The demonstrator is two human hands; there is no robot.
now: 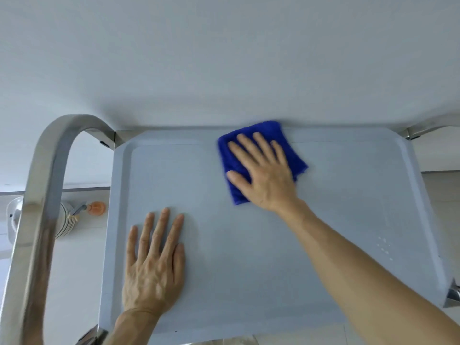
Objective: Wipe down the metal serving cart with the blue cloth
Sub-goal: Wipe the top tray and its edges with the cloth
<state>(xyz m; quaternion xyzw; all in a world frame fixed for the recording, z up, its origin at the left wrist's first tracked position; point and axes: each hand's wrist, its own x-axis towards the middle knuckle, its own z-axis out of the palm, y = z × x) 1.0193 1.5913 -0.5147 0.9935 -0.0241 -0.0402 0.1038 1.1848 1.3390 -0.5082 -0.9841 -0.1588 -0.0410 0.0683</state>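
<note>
Pressing flat, the right hand spreads straight fingers on the blue cloth at the cart's top tray far edge. Left hand rests open, near-left, bracing. Wiping seems midway; next likely calls for sweeping nearer.

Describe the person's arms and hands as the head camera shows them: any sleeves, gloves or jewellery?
Both arms are bare as far as the frame shows: no sleeve on either forearm. The left hand and the right hand wear no gloves. No ring, watch or bracelet shows on the fingers or wrists. Nails look short and unpainted. No markings are visible.
</note>
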